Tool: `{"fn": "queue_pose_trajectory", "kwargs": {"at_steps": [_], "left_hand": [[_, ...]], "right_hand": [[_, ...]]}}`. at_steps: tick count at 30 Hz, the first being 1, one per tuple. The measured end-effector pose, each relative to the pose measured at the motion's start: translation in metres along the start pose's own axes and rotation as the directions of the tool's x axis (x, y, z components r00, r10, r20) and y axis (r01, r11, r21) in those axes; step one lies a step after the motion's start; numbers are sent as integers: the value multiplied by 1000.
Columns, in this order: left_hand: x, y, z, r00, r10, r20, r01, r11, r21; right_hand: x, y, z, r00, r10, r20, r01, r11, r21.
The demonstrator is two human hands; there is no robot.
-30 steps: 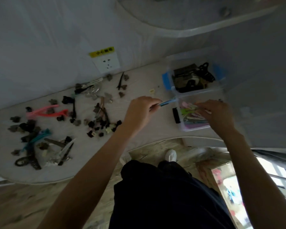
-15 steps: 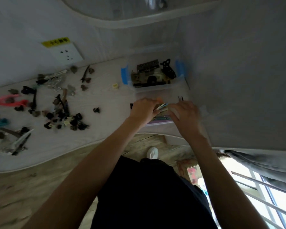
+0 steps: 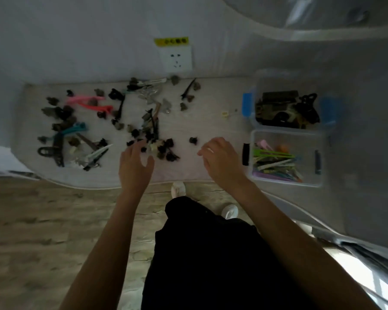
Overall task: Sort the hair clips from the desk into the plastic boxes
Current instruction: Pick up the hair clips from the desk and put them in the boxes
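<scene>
White wall with a socket [image 3: 176,59] backs the pale desk [image 3: 211,104], where the hair clips lie scattered across its left and middle. Closest to the hands is a cluster of small dark clips [image 3: 159,146]; it lies at twelve to one o'clock from the left hand [image 3: 134,163], right at the fingertips. That hand is spread and relaxed, holding nothing. A lone dark clip [image 3: 193,140] sits at about eleven o'clock from the right hand [image 3: 222,158], which is loosely curled and seems empty. Long pink clips [image 3: 87,102] and a teal clip [image 3: 74,129] lie farther off at nine to ten o'clock, running roughly left-right. At three o'clock stand two plastic boxes: the near box [image 3: 320,162] holds coloured clips, the far box [image 3: 248,106] dark ones. The left hand looks better placed for the cluster.
</scene>
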State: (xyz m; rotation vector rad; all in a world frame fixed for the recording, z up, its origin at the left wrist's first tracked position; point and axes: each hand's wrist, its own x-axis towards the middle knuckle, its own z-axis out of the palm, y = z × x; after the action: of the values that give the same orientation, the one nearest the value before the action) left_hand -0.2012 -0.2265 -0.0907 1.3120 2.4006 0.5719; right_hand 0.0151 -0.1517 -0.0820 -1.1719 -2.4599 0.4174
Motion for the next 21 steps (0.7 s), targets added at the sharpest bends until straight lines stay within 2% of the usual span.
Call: {"fn": "queue_pose_trajectory", "kwargs": {"at_steps": [2,5,8,10,15,21], "left_hand": [[11,-29,-12,998,-49,28,48,998,48],[30,-63,-28,999,-40,32,34,985,167],[48,-82,-36,996,-85,21,76,959,271],[60,-94,-41,998,-70,-3,67,956,284],[84,-118,-48,987,160,-28,-147,952,269],[107,-114,-39,928,372,15,-359,883,302]], "right_hand": [[19,-21,17,999,-26,42,27,999,-23],[50,-56,41,987,-38,159,36,999,18],[66,-71,62,926,-75,371,82,997,-4],[73,-73,77,894,-93,437,108,994,-10],[89,-63,82,946,4,324,18,998,-65],[99,-41,71,947,133,293,-116,990,-77]]}}
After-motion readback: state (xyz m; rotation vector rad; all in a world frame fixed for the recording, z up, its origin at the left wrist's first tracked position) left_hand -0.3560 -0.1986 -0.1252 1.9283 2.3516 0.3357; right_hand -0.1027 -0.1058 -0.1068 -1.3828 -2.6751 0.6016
